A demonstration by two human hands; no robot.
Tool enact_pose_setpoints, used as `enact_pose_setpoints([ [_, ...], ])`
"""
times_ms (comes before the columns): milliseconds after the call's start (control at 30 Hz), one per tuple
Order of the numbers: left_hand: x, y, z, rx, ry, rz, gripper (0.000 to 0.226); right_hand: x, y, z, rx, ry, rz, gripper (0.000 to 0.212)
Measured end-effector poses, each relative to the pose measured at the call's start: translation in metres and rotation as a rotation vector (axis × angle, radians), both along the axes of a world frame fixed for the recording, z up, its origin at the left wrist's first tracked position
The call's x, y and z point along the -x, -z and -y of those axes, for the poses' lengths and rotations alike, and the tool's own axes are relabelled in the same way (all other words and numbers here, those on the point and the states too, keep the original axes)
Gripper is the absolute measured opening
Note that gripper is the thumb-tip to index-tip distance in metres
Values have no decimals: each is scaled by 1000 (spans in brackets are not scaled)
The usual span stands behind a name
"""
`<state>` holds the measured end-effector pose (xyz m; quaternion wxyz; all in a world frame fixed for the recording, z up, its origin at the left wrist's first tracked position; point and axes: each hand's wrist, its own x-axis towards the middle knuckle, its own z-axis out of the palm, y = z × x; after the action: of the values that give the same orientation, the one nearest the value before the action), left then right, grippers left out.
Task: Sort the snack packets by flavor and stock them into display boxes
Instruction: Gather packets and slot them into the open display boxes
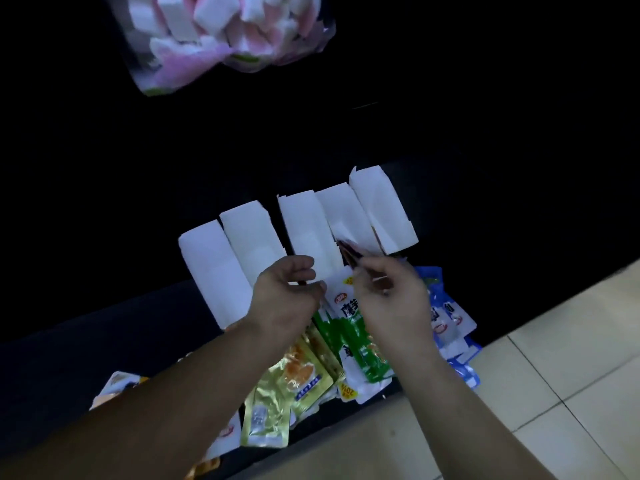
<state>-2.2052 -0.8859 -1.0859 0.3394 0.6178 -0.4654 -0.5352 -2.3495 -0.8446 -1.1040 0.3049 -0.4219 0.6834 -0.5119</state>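
Note:
Several white display boxes (252,237) stand side by side in a slanted row on a dark table. Below them lie snack packets in piles: green-and-white ones (360,348), yellow ones (298,379), blue-and-white ones (446,320) and orange ones (117,386). My right hand (388,292) pinches a dark red packet (349,252) at the mouth of the fourth box (346,213). My left hand (287,292) is curled at the near end of the third box (308,230); whether it holds the box or a thin item is unclear.
A clear bag of pink and white marshmallow-like pieces (221,32) lies at the far side of the dark table (104,168). A beige tiled floor (554,358) shows beyond the table's near right edge.

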Motion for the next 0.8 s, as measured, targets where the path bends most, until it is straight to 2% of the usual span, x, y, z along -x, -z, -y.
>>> enact_pose_setpoints([
  [100, -35, -2, -18, 24, 27, 52, 27, -36, -2, -11, -42, -90, 206, 15],
  [167, -63, -2, -32, 55, 60, 79, 23, -56, 1, -15, -74, -129, 267, 13],
  [300, -126, 7, -65, 96, 42, 154, 26, -95, 14, -35, -155, -288, 256, 15],
  [467, -183, 39, -106, 67, -91, 222, 27, -144, 28, -57, -267, -519, 197, 19],
  [567, -210, 50, -117, 92, -194, 326, 24, -148, 39, -58, -264, -607, 43, 22],
  [633, -232, 65, -125, 108, -213, 606, 36, -155, 46, -58, -236, -712, -142, 26],
  [700, -248, 80, -140, -65, -118, 800, 65, -171, 51, -60, -233, -826, -328, 34],
  [800, -254, 97, -162, -308, -67, 736, 89, -195, 59, -65, -334, -923, -499, 56],
])
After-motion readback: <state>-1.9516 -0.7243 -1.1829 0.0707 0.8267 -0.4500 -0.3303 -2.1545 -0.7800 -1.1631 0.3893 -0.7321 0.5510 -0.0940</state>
